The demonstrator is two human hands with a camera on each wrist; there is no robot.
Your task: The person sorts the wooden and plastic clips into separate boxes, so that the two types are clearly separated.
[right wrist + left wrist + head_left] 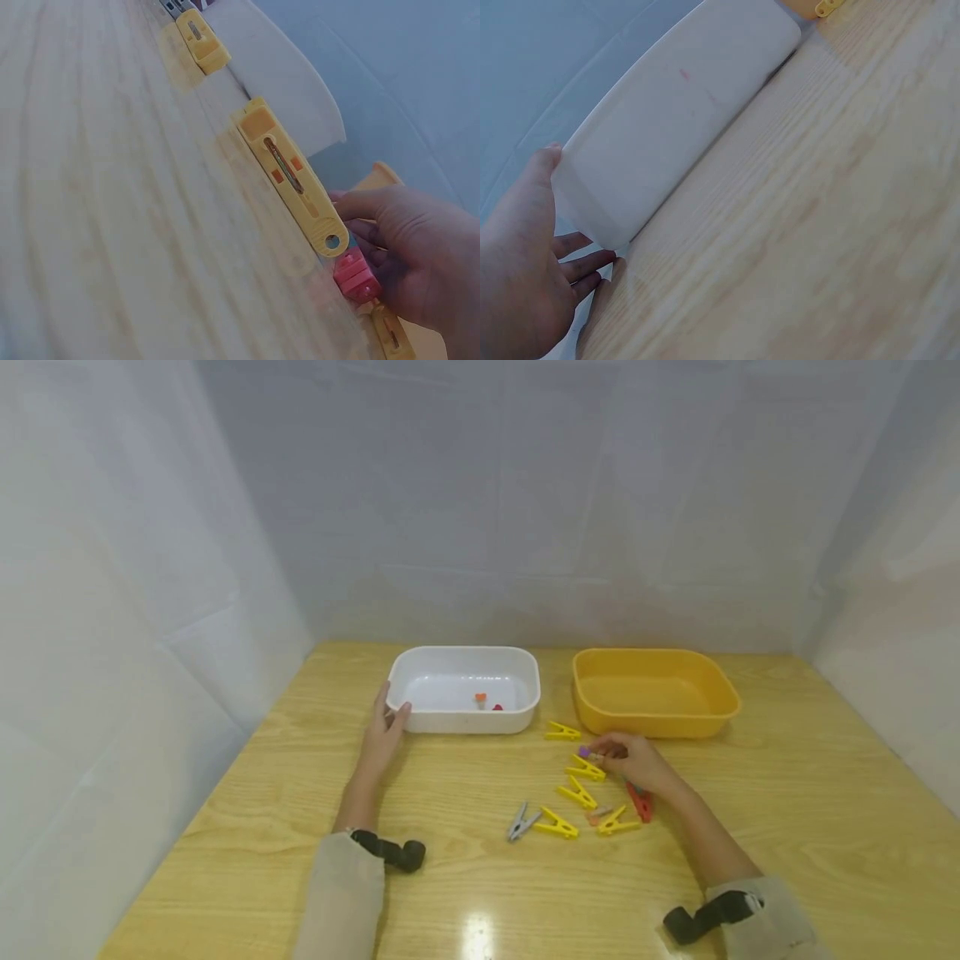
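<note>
Two hands at work over a wooden surface [787, 793]. Left hand [385, 735], fingers relaxed and spread, resting against the near-left corner of the white tray [420, 720], at about 11 o'clock from the peg cluster. Right hand [636, 760] curled over a small purple peg [586, 752], apparently pinching it at the fingertips, just in front of the yellow tray [592, 714] at 1 o'clock; exact hold partly hidden. Possible faults: purple peg slipping from a shallow fingertip pinch; knuckles nudging the neighbouring yellow pegs [585, 768] and scattering them; white tray sliding if the left hand pushes rather than steadies. Count: trays, two (one white, one yellow); yellow pegs on the surface, five; grey peg [519, 822], one; red peg [640, 802], one; pinkish peg [599, 814], one; purple peg, one; small orange and red items [486, 700] inside the white tray, two, kind unclear.
</note>
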